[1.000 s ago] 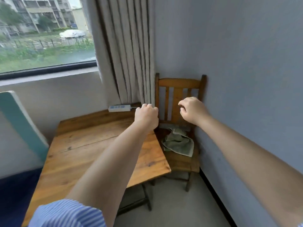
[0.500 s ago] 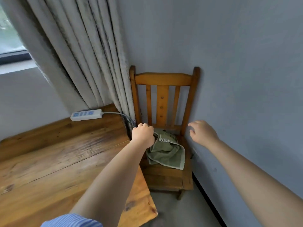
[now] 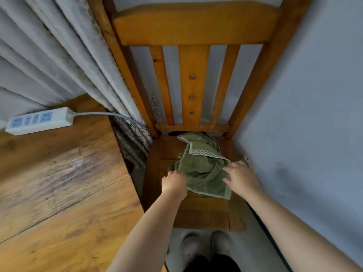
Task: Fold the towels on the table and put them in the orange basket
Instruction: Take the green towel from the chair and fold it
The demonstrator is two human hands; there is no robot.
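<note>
Left hand (image 3: 173, 183) seemingly grips the green towel (image 3: 204, 169) at 9 o'clock; right hand (image 3: 240, 178) rests spread at 3: a one-sided lift may drag it off the chair (image 3: 196, 218).

My arms are bare from wrist to past the elbow, no sleeves in view, no watch or rings that I can see. Left hand (image 3: 173, 183) & right hand (image 3: 242, 178) ungloved, short nails. Down below: pale, light-coloured shoes (image 3: 206, 245), rounded toes, w/ dark trousers (image 3: 212, 264) above them. Details blurry.
</note>
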